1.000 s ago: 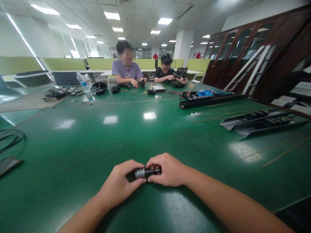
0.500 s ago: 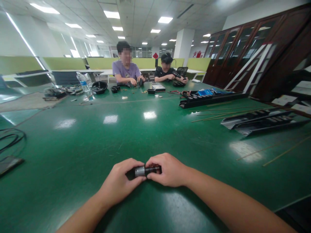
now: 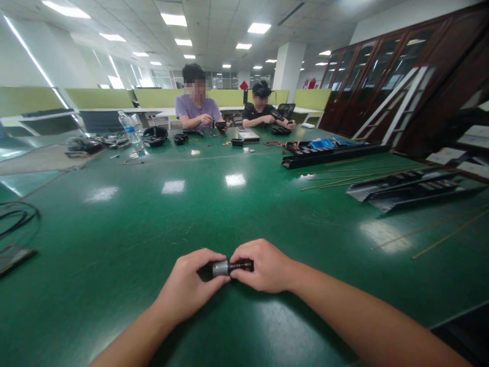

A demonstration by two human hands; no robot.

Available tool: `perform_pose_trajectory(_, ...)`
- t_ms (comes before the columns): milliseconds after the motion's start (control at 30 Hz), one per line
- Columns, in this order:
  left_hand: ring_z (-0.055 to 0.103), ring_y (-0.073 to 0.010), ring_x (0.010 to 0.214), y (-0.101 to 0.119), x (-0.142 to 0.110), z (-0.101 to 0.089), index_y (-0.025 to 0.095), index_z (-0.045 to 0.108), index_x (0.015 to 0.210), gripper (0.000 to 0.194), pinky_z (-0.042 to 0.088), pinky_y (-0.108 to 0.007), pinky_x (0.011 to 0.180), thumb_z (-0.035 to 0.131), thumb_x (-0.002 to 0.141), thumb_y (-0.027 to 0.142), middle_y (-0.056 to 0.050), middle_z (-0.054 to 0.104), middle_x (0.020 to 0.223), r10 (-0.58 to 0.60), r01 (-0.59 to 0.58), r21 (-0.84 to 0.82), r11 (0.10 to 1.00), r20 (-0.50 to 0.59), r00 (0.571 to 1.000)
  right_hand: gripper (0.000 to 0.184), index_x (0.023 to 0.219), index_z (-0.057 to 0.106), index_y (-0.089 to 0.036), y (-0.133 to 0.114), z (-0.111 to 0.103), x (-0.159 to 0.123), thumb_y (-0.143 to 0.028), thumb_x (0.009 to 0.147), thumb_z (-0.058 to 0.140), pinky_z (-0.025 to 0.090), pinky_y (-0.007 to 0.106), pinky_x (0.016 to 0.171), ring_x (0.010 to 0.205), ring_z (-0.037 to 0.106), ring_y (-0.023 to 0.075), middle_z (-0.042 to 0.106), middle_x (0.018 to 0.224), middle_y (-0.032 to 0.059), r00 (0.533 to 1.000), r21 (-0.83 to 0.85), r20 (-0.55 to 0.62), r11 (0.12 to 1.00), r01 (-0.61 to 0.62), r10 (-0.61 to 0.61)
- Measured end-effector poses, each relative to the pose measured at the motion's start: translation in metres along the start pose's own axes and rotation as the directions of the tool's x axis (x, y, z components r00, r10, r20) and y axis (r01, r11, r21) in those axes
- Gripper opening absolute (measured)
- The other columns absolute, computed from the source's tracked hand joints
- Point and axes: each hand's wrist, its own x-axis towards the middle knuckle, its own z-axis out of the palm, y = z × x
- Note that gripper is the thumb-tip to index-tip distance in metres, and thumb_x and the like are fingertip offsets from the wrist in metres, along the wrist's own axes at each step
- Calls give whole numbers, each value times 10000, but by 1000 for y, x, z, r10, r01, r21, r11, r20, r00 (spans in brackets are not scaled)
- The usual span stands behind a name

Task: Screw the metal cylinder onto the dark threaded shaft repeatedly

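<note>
Low over the green table (image 3: 183, 224), a small cylindrical metal part (image 3: 220, 268) lies sideways between my two hands. Its left end is a silver barrel; its right end is a thinner, dark, ridged shaft. My left hand (image 3: 187, 283) has thumb and fingers closed around the silver barrel. The thumb and fingers of my right hand (image 3: 263, 267) pinch the dark shaft. My right fingers partly cover the shaft, and whether the part rests on the table I cannot tell.
Black metal channels (image 3: 405, 191) and thin rods (image 3: 336, 183) lie at the right. A water bottle (image 3: 130, 130) and black trays (image 3: 156, 136) stand at the far side, where two people sit working. Black cable (image 3: 19, 216) and a dark flat object (image 3: 15, 257) are at the left.
Both my hands keep nearly the same grip on the metal part. Across the table, the person in purple has raised their hands, with a small dark item in them.
</note>
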Motion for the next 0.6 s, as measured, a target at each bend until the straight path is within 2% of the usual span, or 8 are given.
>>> perform_pose_trajectory(433, 680, -186, 869, -1, 0, -1, 246, 711, 983, 218, 519, -289, 795, 760, 773, 277, -9, 729, 942, -8, 8, 4, 1000, -14, 1000, 161, 932, 707, -180, -2, -2, 1, -300, 843, 648, 424, 247, 655, 700, 613, 152, 696, 783, 28, 1000, -38, 17, 999, 4, -3)
perform_pose_trajectory(600, 680, -177, 864, 0, -1, -1, 245, 708, 978, 217, 517, -283, 789, 760, 769, 275, -1, 728, 937, -3, 3, 11, 1000, -26, 1000, 163, 929, 704, -177, -3, -3, 0, -294, 825, 660, 427, 240, 658, 691, 610, 144, 693, 784, 25, 999, -23, 22, 999, -29, 30)
